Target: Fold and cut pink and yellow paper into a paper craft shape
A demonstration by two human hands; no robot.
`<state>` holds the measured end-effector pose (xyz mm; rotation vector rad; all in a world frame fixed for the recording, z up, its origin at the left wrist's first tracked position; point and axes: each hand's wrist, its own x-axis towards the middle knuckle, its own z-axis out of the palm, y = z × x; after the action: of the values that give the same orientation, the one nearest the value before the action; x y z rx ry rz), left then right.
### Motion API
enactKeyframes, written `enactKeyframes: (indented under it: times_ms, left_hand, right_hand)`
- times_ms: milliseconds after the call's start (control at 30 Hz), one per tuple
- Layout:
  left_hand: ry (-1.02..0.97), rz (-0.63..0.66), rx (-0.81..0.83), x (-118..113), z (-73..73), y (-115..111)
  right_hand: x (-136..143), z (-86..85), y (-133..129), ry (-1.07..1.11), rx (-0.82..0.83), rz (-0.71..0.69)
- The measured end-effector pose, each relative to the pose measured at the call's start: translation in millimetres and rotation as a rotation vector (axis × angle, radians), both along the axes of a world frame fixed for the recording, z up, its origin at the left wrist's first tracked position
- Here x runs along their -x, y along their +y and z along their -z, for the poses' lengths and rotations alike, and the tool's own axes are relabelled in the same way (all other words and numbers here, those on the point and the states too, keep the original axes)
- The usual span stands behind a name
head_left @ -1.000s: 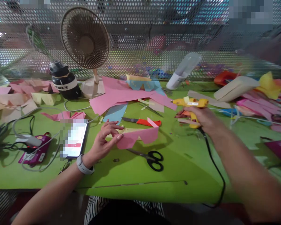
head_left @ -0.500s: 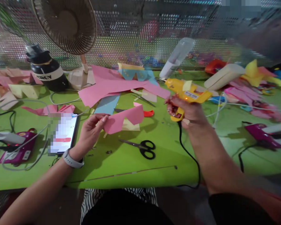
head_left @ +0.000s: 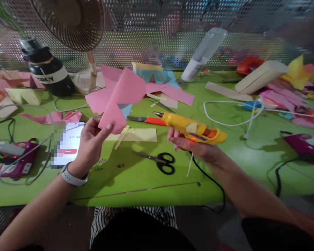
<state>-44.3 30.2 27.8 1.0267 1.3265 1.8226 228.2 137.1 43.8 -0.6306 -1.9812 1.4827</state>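
Observation:
My left hand point(head_left: 92, 141) pinches the lower end of a folded pink paper cutout point(head_left: 120, 99), which stands tilted up above the table. In my right hand point(head_left: 191, 143) is a yellow glue gun point(head_left: 195, 129), its nozzle pointing left toward the pink paper but apart from it. Below the nozzle lies a pale yellow paper strip point(head_left: 145, 135) with thin scraps on it. A red-handled cutter point(head_left: 154, 121) rests just left of the gun. Black-handled scissors point(head_left: 164, 163) lie between my hands, nearer the front edge.
A lit phone point(head_left: 69, 144) lies left of my left hand. Behind are a black bottle point(head_left: 52, 75), a fan point(head_left: 70, 21), a blue paper piece point(head_left: 153, 77) and a tilted clear bottle point(head_left: 204, 54). White cable point(head_left: 225, 123) loops at right, and the gun's black cord point(head_left: 211, 177) hangs over the front edge.
The pink paper in my left hand has swung up and now looks larger and folded. The glue gun has come down and to the left, and its nozzle sits lower.

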Motion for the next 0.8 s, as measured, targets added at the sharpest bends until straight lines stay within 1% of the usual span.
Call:
enactKeyframes:
  times_ms: [67,133,233,333,467,567,667,800]
  left_hand:
    - [-0.003,0.078,0.033,-2,-1.2,-1]
    - [0.056,0.112,0.046,-2,-1.4,-2]
    - [0.164,0.066,0.020,3,-1.0,-1]
    - [0.218,0.019,0.008,8,-1.1,0]
    - [0.275,0.062,0.080,9,-3.1,-1]
    - [0.275,0.083,0.104,6,-3.7,-3]
    - [0.276,0.149,0.109,3,-3.1,-5]
    - [0.237,0.280,0.164,0,-5.0,-8]
  right_hand:
    - [-2,2.6,-4,0.010,-0.024,0.007]
    - [-3,4.8,-7,0.007,-0.067,0.036]
    - [-1,7.1,-9,-0.017,-0.131,0.071]
    - [2,8.4,-9,-0.012,-0.176,0.075]
    - [5,6.1,-10,-0.021,-0.282,0.079]
    - [7,0.8,-12,-0.064,-0.375,0.048]
    - [7,-2.2,-16,-0.086,-0.435,0.003]
    - [7,1.6,-24,-0.095,-0.556,-0.037]
